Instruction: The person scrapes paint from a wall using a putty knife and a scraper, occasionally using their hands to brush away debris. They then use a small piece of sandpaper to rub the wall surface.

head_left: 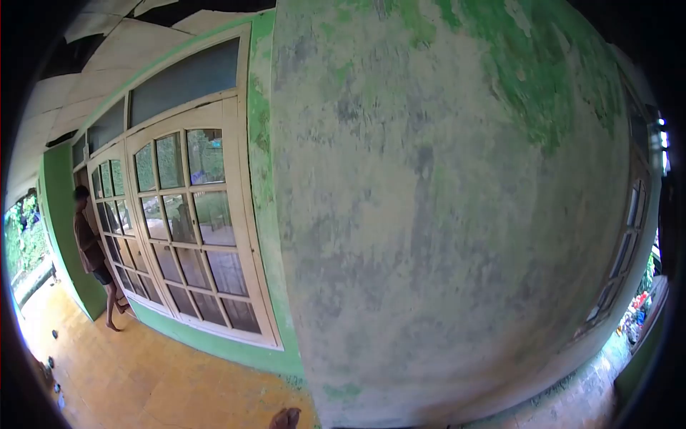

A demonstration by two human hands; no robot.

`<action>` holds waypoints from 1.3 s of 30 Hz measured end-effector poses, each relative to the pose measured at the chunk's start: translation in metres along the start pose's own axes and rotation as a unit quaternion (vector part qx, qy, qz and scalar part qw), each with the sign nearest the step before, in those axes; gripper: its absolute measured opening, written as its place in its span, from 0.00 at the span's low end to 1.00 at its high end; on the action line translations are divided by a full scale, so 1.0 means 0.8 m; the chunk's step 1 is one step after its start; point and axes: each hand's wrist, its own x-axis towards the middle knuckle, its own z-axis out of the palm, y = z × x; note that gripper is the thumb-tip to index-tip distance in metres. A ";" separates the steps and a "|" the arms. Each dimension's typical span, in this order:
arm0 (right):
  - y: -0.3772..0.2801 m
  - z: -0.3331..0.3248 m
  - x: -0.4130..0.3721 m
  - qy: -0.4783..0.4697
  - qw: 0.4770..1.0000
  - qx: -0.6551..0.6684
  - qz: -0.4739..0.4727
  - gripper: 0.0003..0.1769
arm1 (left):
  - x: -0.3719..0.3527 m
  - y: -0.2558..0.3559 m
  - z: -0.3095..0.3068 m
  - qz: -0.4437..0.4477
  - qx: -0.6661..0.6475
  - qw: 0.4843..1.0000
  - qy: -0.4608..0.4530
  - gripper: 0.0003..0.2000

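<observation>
At the bottom edge a small brown shape (pixel 286 418), which looks like part of my left hand, is cut off by the frame. Its fingers do not show clearly, and whether it holds anything cannot be made out. Behind it lie the yellow tiled floor and the foot of the wall. My right hand is out of the picture. Close in front of me stands a wall (pixel 429 214) with worn grey-white plaster. Green paint (pixel 536 86) stays on it in ragged patches, mostly toward the upper right.
Left of the wall is a cream-framed glass door (pixel 193 243) with many panes. Farther left a person (pixel 87 236) stands by a green pillar (pixel 68 236). Several small dark objects lie on the yellow tiled floor (pixel 157 379). A window (pixel 618 264) shows at right.
</observation>
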 end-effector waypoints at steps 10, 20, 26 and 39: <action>-0.491 0.129 0.163 -0.065 0.902 0.129 -0.406 0.32 | 0.321 0.316 -0.165 0.182 0.066 0.973 0.124 0.10; -0.735 0.206 0.100 -0.218 0.851 -0.010 -0.478 0.33 | 0.387 0.465 -0.265 0.259 0.099 0.950 0.145 0.16; -0.830 0.256 0.082 -0.361 0.844 -0.028 -0.396 0.39 | 0.439 0.539 -0.322 0.420 0.205 0.863 0.191 0.26; -0.955 0.315 0.013 -0.453 0.842 0.151 -0.252 0.41 | 0.525 0.593 -0.380 0.498 0.299 0.787 0.207 0.28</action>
